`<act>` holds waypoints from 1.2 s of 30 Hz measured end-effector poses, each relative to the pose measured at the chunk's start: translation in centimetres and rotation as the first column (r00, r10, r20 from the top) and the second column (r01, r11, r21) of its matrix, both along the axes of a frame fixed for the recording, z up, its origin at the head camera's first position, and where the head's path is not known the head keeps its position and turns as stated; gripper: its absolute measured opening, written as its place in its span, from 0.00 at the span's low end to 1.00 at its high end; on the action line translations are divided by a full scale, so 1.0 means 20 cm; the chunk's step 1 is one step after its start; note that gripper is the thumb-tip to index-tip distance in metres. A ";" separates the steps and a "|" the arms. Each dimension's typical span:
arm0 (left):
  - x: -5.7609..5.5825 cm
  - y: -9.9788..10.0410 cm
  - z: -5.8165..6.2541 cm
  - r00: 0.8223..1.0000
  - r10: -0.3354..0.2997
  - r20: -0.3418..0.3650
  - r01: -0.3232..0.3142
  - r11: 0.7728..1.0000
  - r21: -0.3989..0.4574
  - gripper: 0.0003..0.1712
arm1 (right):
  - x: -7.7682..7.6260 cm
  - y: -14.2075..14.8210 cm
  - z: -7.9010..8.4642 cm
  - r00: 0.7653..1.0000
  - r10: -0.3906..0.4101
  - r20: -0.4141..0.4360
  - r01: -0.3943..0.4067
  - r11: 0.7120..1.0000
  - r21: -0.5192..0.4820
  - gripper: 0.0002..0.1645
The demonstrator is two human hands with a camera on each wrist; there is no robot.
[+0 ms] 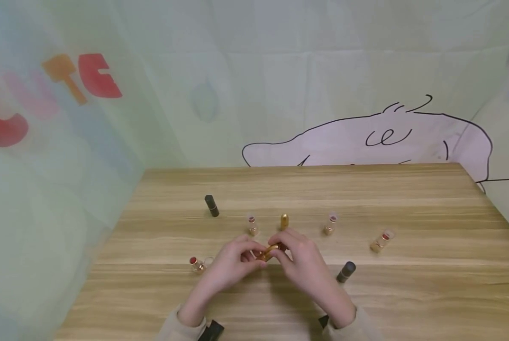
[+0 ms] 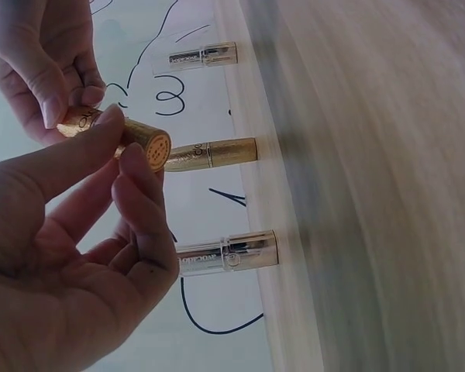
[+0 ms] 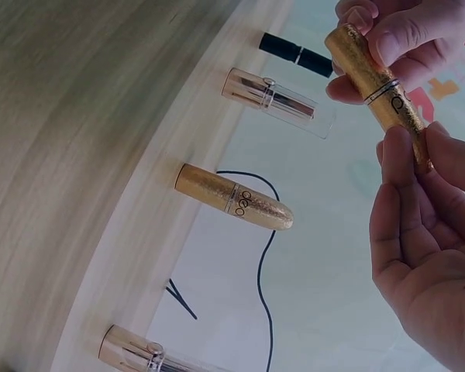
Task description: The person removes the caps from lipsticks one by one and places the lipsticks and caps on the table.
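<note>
I view a gold tube (image 1: 270, 252) held above the wooden table (image 1: 416, 298): the left hand (image 1: 232, 261) pinches its base, the right hand (image 1: 300, 258) its tapered end — both grips closed to its width. From it, a second gold tube (image 1: 284, 221) stands at one o'clock, a black tube (image 1: 212, 206) at ten.

The backdrop (image 1: 254, 85) reads "CUTE", a clear-capped lipstick (image 2: 252, 252) "avocado"; the held gold lipstick's (image 3: 377, 90) lettering blurs.

I'm seeing, over my feed, black lettering on the gold held tube (image 3: 381, 91), a black tube (image 1: 212, 205), streaky tan grain on the table (image 1: 421, 199), pale green tinting the backdrop (image 1: 271, 28).
</note>
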State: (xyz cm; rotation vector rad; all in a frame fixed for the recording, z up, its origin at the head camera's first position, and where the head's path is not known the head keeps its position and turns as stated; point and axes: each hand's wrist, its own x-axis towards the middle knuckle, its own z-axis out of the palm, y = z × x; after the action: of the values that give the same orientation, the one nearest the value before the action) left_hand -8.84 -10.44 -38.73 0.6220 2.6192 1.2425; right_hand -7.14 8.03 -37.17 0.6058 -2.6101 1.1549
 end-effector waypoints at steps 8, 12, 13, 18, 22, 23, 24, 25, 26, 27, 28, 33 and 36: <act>-0.01 -0.01 -0.01 0.999 -0.036 -0.024 0.036 0.999 -0.001 0.14 | 0.00 0.00 0.00 1.000 0.020 0.019 -0.020 1.000 -0.004 0.08; -0.01 -0.01 -0.01 0.998 -0.055 -0.027 0.054 0.999 -0.002 0.13 | 0.00 0.00 -0.01 0.999 0.026 0.027 -0.026 1.000 0.008 0.08; -0.01 -0.01 -0.01 0.998 -0.059 -0.025 0.059 0.998 -0.003 0.13 | 0.00 0.00 -0.01 0.999 0.028 0.029 -0.028 1.000 0.009 0.08; -0.02 -0.02 -0.01 0.997 -0.077 -0.012 0.077 0.997 -0.004 0.14 | 0.00 0.00 -0.01 0.999 0.038 0.034 -0.038 0.999 0.009 0.08; -0.02 -0.03 -0.02 0.993 -0.105 -0.045 0.104 0.994 -0.031 0.13 | 0.00 0.01 -0.01 1.000 0.018 0.022 -0.018 1.000 0.019 0.08; -0.02 -0.04 -0.03 0.993 -0.111 -0.043 0.110 0.993 -0.034 0.12 | 0.00 0.01 0.00 1.000 0.010 0.018 -0.011 1.000 0.020 0.07; -0.02 -0.04 -0.03 0.992 -0.116 -0.043 0.115 0.993 -0.034 0.12 | 0.00 0.02 0.00 1.000 0.004 0.013 -0.005 1.000 0.020 0.07; -0.02 -0.05 -0.03 0.992 -0.119 -0.043 0.118 0.992 -0.034 0.12 | 0.00 0.02 0.01 1.000 -0.001 0.006 0.001 1.000 0.017 0.07; -0.01 -0.05 -0.03 0.992 -0.122 -0.037 0.121 0.992 -0.028 0.12 | 0.00 0.03 0.01 1.000 -0.004 -0.003 0.004 1.000 0.016 0.07; -0.01 -0.05 -0.03 0.992 -0.121 -0.029 0.121 0.992 -0.022 0.12 | 0.00 0.03 0.02 1.000 -0.006 -0.010 0.007 1.000 0.017 0.07; -0.01 -0.05 -0.03 0.992 -0.120 -0.026 0.120 0.993 -0.019 0.12 | 0.00 0.03 0.02 1.000 -0.006 -0.020 0.006 1.000 0.012 0.07; -0.01 -0.05 -0.03 0.994 -0.106 -0.026 0.105 0.993 -0.047 0.10 | 0.00 0.04 0.03 0.999 -0.012 -0.042 0.012 1.000 0.010 0.08; -0.01 -0.05 -0.03 0.997 -0.080 -0.005 0.080 0.995 -0.066 0.11 | 0.00 0.04 0.03 0.999 -0.024 -0.038 0.025 1.000 0.006 0.08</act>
State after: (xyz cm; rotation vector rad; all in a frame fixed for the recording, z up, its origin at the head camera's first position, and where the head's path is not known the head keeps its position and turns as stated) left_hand -9.02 -11.40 -39.32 0.7132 2.6021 1.1279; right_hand -7.19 8.86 -36.53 0.5897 -2.5836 1.1167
